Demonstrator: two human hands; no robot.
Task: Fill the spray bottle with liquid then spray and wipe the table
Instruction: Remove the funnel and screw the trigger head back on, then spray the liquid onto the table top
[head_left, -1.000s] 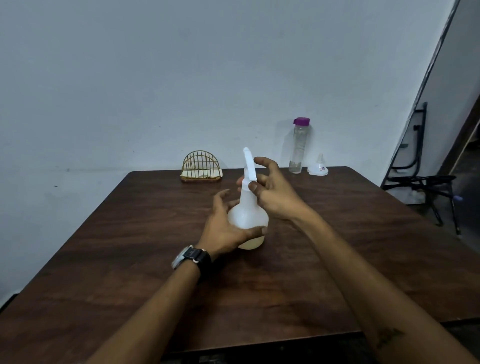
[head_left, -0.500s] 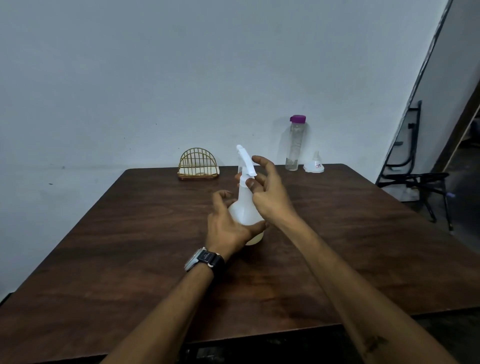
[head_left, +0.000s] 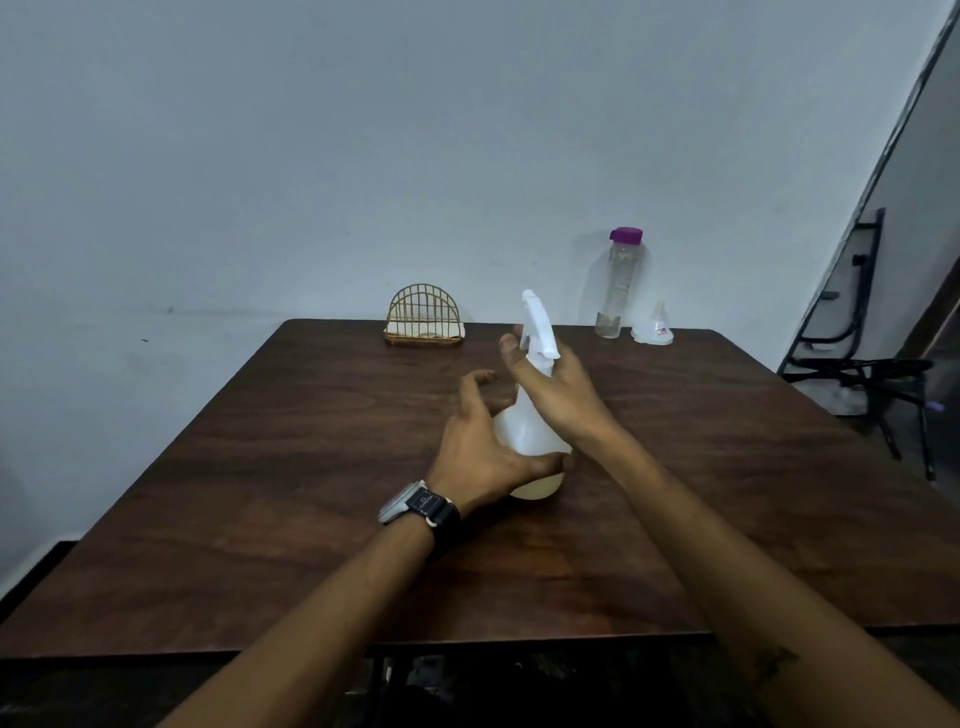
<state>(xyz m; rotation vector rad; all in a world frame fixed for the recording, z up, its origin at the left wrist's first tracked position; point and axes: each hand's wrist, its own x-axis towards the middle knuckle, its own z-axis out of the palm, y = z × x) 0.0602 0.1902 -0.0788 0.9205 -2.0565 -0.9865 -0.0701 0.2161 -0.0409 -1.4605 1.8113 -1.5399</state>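
Observation:
A white translucent spray bottle (head_left: 524, 434) stands upright on the dark wooden table (head_left: 291, 467), with a little pale liquid at its bottom. My left hand (head_left: 480, 449), a watch on its wrist, cups the round body from the left. My right hand (head_left: 558, 392) is wrapped around the neck just under the white spray head (head_left: 540, 327), which points away and to the left. A clear bottle with a purple cap (head_left: 615, 283) stands at the table's far edge. A small white funnel (head_left: 653, 330) lies beside it.
A gold wire napkin holder (head_left: 423, 317) with white napkins sits at the far edge, left of the spray bottle. A black metal chair (head_left: 878, 374) stands off the table's right side. A pale wall runs behind the table.
My right hand has turned around the neck and spray head, and the nozzle has swung a little. My left hand keeps its hold on the body. The bottle stays in place.

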